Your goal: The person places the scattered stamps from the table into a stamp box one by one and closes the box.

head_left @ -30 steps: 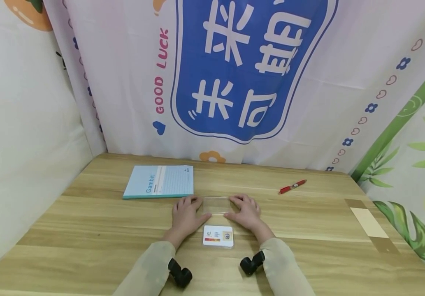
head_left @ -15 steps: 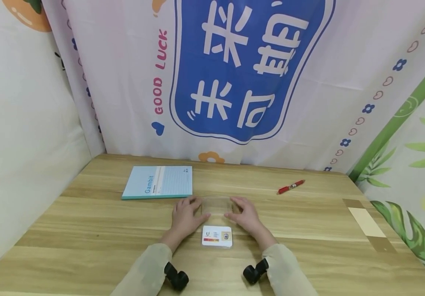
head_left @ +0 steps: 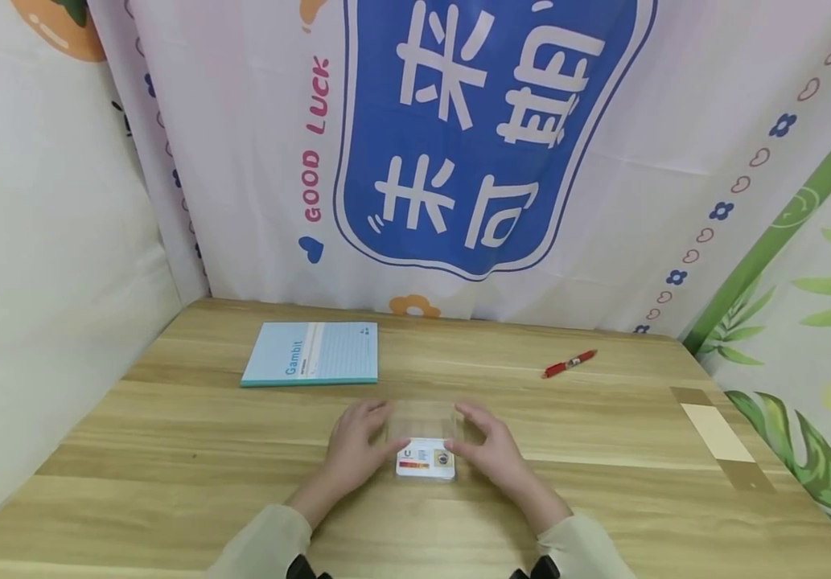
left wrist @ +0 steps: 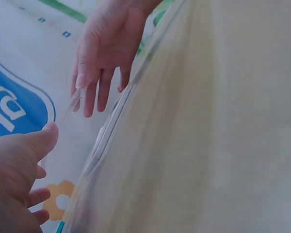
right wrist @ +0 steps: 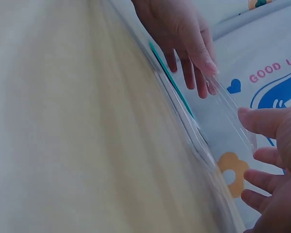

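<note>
A clear plastic lid (head_left: pixel 424 416), thin and see-through, is held raised off the tabletop between both hands. My left hand (head_left: pixel 353 446) pinches its left end with thumb and fingers, while my right hand (head_left: pixel 491 446) pinches its right end. In the head view its near edge overlaps the far side of a stack of white printed cards (head_left: pixel 425 465). In the right wrist view the transparent lid (right wrist: pixel 233 116) spans between the two thumbs. Whether the cards lie in a clear tray is hard to tell.
A light blue notebook (head_left: pixel 314 354) lies at the back left of the wooden table (head_left: pixel 169 466). Toward the back right is a red pen (head_left: pixel 569 364). Tape strips (head_left: pixel 719 434) mark the right side. A printed cloth (head_left: pixel 256 161) hangs behind the table.
Both hands have lifted the clear lid from the table and drawn it nearer, over the far part of the card stack. The cards, notebook and pen have stayed put.
</note>
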`<move>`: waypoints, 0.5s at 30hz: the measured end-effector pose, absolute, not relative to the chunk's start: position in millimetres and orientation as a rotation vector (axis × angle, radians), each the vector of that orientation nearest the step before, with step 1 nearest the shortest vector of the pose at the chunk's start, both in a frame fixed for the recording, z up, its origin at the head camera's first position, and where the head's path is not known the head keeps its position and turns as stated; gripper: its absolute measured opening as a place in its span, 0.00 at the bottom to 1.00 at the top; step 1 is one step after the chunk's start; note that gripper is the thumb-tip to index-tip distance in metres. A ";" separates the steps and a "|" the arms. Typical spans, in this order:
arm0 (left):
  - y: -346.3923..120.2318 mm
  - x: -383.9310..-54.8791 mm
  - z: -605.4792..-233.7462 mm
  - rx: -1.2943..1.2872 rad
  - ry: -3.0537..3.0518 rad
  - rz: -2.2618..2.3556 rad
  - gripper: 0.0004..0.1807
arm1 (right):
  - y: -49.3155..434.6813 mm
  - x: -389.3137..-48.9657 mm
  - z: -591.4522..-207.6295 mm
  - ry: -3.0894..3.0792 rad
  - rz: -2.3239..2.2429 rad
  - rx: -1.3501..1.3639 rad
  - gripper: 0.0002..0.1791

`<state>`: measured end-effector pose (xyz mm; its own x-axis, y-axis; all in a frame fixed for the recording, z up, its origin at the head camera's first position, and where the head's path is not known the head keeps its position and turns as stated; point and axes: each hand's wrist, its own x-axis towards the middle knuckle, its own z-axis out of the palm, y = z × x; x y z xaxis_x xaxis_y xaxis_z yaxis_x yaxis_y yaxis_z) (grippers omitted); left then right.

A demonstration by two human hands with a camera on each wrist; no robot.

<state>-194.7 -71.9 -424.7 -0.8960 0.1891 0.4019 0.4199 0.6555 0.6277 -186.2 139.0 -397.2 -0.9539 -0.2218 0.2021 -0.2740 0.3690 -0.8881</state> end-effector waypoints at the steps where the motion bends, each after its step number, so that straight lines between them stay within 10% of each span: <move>1: -72.6 -191.8 -424.6 -0.496 -2.568 -1.092 0.32 | 140.2 -185.8 -401.8 -2.560 1.673 0.463 0.31; 15: -75.2 -170.4 -435.6 -0.487 -2.601 -0.982 0.30 | 148.1 -175.0 -431.5 -2.615 1.376 0.544 0.31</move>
